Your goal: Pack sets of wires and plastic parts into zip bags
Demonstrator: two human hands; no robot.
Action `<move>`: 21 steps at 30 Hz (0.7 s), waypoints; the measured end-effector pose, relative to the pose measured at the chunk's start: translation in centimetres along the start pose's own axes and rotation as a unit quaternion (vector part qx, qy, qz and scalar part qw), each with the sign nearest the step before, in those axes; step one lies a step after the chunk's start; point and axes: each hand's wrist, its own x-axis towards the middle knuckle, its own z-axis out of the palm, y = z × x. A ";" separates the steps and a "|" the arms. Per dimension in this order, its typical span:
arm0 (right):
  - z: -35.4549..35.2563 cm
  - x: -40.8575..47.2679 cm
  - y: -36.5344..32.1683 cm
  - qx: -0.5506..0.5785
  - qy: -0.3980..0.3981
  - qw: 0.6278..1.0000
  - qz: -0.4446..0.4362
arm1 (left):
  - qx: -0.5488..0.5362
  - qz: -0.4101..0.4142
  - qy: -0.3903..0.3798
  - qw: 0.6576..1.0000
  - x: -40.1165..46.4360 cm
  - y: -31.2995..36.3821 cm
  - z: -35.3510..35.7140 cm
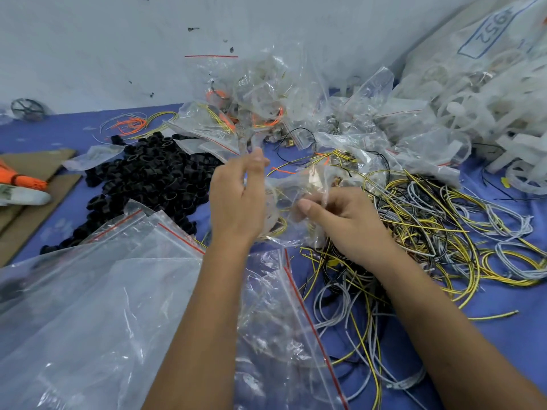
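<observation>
Colour survey of the packing surface

Table cover (488, 335) blue; wall (88, 39) pale grey-white with dark specks. Plastic rings (154, 176) black throughout. Loose wires (438, 226) yellow with black striping, plain grey, and black. Wire bundle (20, 179) at the left edge orange, as is a thin strand cluster (131, 124). Empty zip bags (103, 291) clear with red seal lines. Plastic parts (488, 113) translucent white. Cardboard (38, 199) brown. Sack label (491, 31) outlined blue, blue digits
</observation>
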 end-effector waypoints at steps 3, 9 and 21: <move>-0.6 0.4 0.5 0.007 0.120 0.993 0.021 | 0.087 -0.027 -0.079 0.993 0.6 -2.2 -0.6; -1.4 0.7 1.3 -0.091 0.252 0.963 -0.006 | 0.126 -0.104 -0.121 0.979 0.3 -3.7 -0.3; -2.2 1.1 0.8 0.116 0.278 0.953 -0.032 | 0.076 -0.108 -0.165 0.977 0.4 -4.1 -0.6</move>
